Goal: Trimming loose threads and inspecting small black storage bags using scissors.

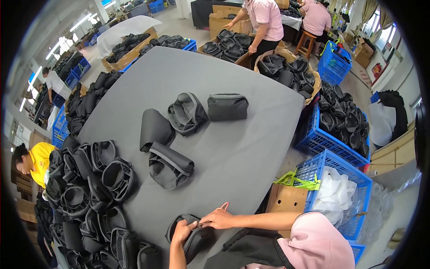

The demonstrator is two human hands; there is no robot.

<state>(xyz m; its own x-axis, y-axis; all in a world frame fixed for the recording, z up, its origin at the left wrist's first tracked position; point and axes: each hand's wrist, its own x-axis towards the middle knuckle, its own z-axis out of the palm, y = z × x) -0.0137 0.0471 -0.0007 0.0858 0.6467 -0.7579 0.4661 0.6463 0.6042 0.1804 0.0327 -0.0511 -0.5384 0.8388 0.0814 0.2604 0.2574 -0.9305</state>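
Near the front edge of the table, my left hand [182,231] is closed on the rim of a black fabric pouch [197,243]. My right hand [217,219] is closed at the same rim, close to the left fingertips. A red loop [225,206] sticks up from it and looks like the handle of small scissors; the fingers hide most of the tool. Farther up the grey table [237,157] lie several more pouches. One of them [171,166] gapes open on its side, and a closed boxy one [227,107] sits to the right.
A heap of black pouches [89,193] covers the table's left side. Blue crates [309,134] and cardboard boxes [316,92] of pouches stand beyond the right and far edges. Another crate holds white plastic [333,190]. Co-workers in pink [264,20] and yellow [41,161] are nearby.
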